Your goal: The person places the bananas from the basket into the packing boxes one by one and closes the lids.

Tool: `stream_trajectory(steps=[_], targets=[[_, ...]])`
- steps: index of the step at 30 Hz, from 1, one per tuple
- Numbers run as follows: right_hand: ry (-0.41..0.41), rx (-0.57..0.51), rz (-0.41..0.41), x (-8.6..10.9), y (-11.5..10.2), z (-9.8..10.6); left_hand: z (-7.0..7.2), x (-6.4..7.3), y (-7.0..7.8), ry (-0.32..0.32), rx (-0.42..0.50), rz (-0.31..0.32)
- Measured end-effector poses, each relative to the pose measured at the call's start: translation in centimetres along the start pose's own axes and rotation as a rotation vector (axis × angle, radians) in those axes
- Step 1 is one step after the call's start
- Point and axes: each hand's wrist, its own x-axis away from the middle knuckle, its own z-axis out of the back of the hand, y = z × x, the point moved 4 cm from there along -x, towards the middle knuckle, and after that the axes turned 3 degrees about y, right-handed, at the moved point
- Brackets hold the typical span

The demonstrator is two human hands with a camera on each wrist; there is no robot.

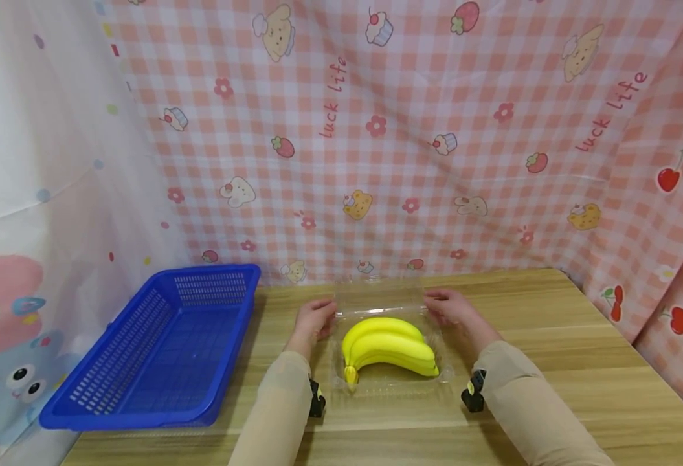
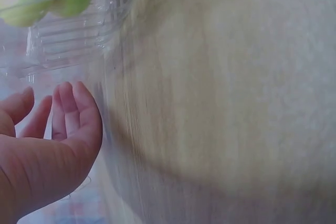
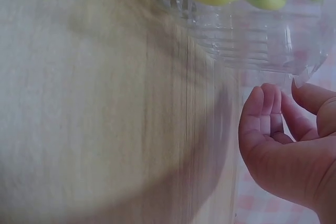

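Note:
A clear plastic clamshell container (image 1: 341, 382) sits on the table with its transparent lid (image 1: 379, 298) raised at the back. Inside the base lies a bunch of yellow bananas (image 1: 388, 346), stem end toward the left. My left hand (image 1: 314, 317) is at the lid's left edge, thumb and fingers bent around the thin plastic. On the opposite edge my right hand (image 1: 448, 305) does the same. In the right wrist view the thumb (image 3: 310, 95) meets a corner of the clear plastic. The see-through material makes exact contact faint in both wrist views.
A blue plastic basket (image 1: 224, 382) with perforated sides stands on the left of the wooden table (image 1: 551, 375), with nothing seen inside. Pink checked cloth (image 1: 411, 168) hangs behind the table, and a pale printed curtain (image 1: 55, 162) on the left.

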Motion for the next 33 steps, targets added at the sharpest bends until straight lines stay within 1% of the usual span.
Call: stream_trajectory(steps=[9,15,19,21,25,30,33], targets=[[0.014,-0.045,0.039,0.2,-0.4,0.2,0.1,-0.1,0.2,0.009,0.060,-0.011],[0.047,-0.056,0.113,0.3,-1.2,0.3,0.2,-0.2,0.6,-0.003,0.089,-0.034],[0.071,-0.077,0.137,0.4,-1.9,0.2,0.1,-0.1,1.4,-0.015,0.108,-0.071],[0.075,-0.095,0.135,0.5,-2.2,0.2,0.1,-0.1,1.7,-0.017,0.119,-0.090],[0.098,-0.091,0.142,0.6,-2.6,0.3,0.1,-0.2,2.2,-0.024,0.127,-0.115],[0.112,-0.107,0.163,0.6,-2.9,0.4,0.1,-0.5,2.6,-0.027,0.119,-0.157],[0.117,-0.129,0.178,0.4,-3.0,0.6,0.1,-0.7,2.7,-0.033,0.133,-0.189]])
